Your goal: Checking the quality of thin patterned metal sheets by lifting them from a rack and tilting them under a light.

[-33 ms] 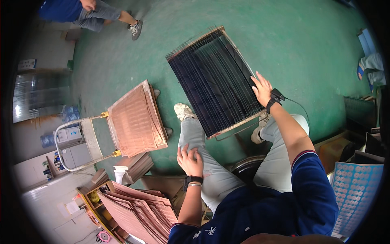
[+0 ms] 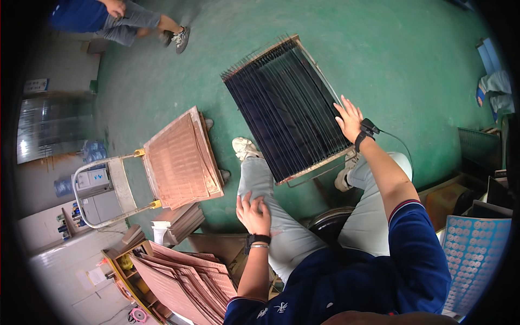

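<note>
In front of my feet stands a rack (image 2: 319, 161) with a pale frame, packed with several thin dark panels (image 2: 287, 103) on edge, side by side. My right hand (image 2: 351, 118) is at the rack's right side, fingers stretched out and apart, with nothing in it; whether the fingertips touch the edge I cannot tell. Over my left leg is my left hand (image 2: 253, 215), fingers loosely bent and apart, holding nothing. Both wrists carry dark bands, and a cable runs from the right one.
On the left, a trolley (image 2: 89, 169) carries copper-coloured sheets (image 2: 181, 157). More copper-coloured sheets (image 2: 187, 276) lean in a stack near my left arm. A blue sheet with round patterns (image 2: 476, 254) stands at right. Another person (image 2: 124, 21) is at the far left.
The other person at the far left has shifted a foot and hand slightly. My hands and the rack look the same.
</note>
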The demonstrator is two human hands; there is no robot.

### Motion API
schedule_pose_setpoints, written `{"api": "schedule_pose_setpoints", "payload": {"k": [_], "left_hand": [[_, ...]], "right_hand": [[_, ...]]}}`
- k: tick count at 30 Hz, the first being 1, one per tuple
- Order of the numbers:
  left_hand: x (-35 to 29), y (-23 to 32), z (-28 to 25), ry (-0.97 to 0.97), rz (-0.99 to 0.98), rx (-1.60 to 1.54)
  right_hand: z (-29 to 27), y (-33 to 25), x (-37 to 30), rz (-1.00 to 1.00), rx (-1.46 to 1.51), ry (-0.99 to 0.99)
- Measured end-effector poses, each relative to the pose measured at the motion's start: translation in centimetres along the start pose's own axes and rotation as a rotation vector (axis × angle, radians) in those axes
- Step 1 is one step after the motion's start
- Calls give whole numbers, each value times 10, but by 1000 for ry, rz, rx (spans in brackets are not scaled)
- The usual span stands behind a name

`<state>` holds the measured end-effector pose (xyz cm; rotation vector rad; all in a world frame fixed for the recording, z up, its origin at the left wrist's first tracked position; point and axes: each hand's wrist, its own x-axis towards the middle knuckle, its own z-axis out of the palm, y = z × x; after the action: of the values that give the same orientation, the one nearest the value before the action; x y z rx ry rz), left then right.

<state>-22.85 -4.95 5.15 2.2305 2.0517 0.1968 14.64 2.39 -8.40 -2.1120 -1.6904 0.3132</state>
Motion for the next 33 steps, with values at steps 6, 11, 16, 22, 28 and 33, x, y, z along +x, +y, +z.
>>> {"api": "schedule_pose_setpoints", "payload": {"k": [6, 11, 16, 22, 28, 33], "left_hand": [[2, 1, 1, 1, 9, -9], [-2, -2, -2, 3, -17, -12], [-3, 1, 0, 14, -22, -45], [-7, 1, 3, 34, -16, -72], [-20, -9, 2, 31, -66, -163], [-13, 9, -23, -187, 11, -1080]], "right_hand": [[-1, 0, 2, 95, -111, -27], [-1, -20, 8, 90, -372, -217], [12, -10, 0, 228, -190, -164], [-107, -32, 13, -19, 80, 8], [-284, -46, -48, 113, 775, -24], [-297, -34, -120, 204, 1292, -12]]}}
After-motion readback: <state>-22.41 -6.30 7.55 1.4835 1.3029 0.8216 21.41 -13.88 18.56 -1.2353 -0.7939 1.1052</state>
